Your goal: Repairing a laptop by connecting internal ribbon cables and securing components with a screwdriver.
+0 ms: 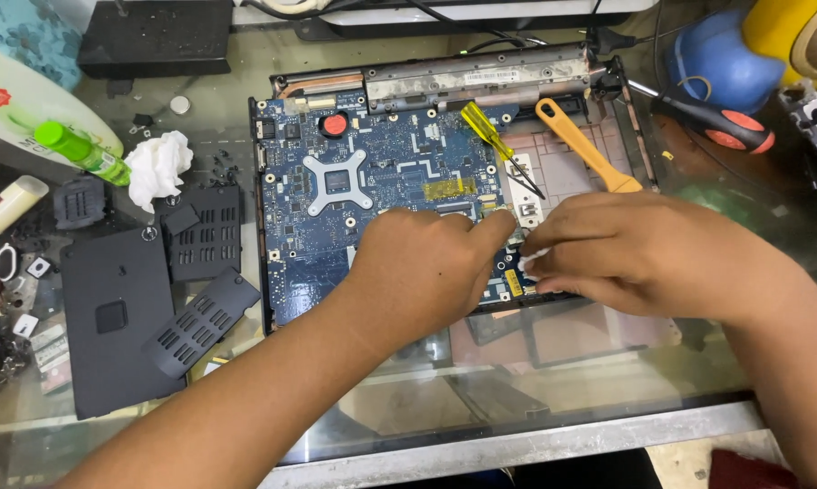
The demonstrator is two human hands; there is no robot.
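Left to right, we are passing black vented covers (200, 272) lying on the glass table (517, 398), then our left hand (427, 267) pressing curled fingers onto the blue laptop motherboard (372, 181), and our right hand (630, 254) pinching a white wad (531, 261) beside it

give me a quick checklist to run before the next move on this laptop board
1. Both hands on the work: ok. The left hand and right hand meet at the lower right of the blue motherboard.
2. What the right hand pinches: cannot tell, only a small white scrap shows at the fingertips.
3. Loose tools off the board: not ok. The yellow screwdriver lies across it and the orange-handled brush lies in the case beside it.
4. Removed black covers set aside: ok, left of the case.
5. Contact spot visible: not ok, the hands hide it.
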